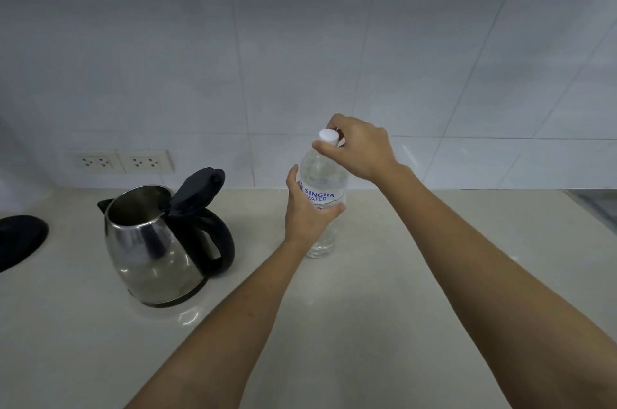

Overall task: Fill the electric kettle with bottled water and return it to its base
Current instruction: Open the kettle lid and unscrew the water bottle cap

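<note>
**Water bottle held upright on the counter, cap gripped; kettle open beside it**

The left hand (309, 213) wraps around the middle of a clear water bottle (322, 194), fingers closed over the printed label (which reads "SINGHA WATER"). The bottle stands upright with its bottom on the pale counter (384, 291). The right hand (359, 149) comes from above and to the right, its thumb and fingertips pinched around the white cap (328, 136), which sits on the bottle's neck. Whether the cap is loosened cannot be told.

The electric kettle (152, 251), of polished steel with a black handle (217, 241), stands on the counter to the left of the bottle, near it but apart from both hands. Its black lid (197, 191) is swung up and back on the hinge, leaving the mouth open. The kettle rests directly on the counter, not on its base (20, 240), a black disc that lies well apart at the left edge of the view, only partly visible.

Behind the kettle, two white wall sockets (122, 162) sit side by side in the tiled wall (300, 41), just above the counter.
</note>
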Tool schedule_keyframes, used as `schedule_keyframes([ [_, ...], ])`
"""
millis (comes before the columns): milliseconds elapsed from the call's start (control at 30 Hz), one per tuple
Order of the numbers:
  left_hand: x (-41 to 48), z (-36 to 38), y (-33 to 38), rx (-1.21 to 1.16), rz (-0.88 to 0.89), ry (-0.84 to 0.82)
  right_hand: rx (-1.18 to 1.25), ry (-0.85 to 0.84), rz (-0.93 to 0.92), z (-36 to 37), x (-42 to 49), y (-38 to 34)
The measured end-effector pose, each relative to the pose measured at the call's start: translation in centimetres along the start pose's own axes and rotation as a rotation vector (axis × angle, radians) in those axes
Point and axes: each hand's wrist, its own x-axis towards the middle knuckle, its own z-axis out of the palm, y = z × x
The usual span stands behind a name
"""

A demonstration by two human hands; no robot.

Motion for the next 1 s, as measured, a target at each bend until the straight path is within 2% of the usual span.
schedule_keyframes([
  [100,-0.3,-0.1,0.5,0.081,-0.006,0.039,-0.014,-0.004,-0.055,-0.4,-0.5,0.2],
  [200,-0.6,-0.7,1.2,0.171,-0.003,0.057,0.106,-0.045,-0.049,-0.8,-1.2,0.2],
  [433,-3.5,-2.7,1.6,0.272,0.073,0.019,0.23,-0.098,-0.018,-1.1,-3.7,-1.3],
  [567,-6.1,-5.1,1.2,0.278,0.101,-0.046,0.292,-0.074,-0.01,-1.5,-5.8,-2.6],
  [800,-10.7,-10.4,1.3,0.233,0.122,-0.145,0.366,-0.011,0.028,-1.9,-9.4,-8.0],
  [1000,-13.8,-16.6,1.1,0.22,0.143,-0.156,0.368,0.026,0.002,-1.7,-11.9,-14.8],
])
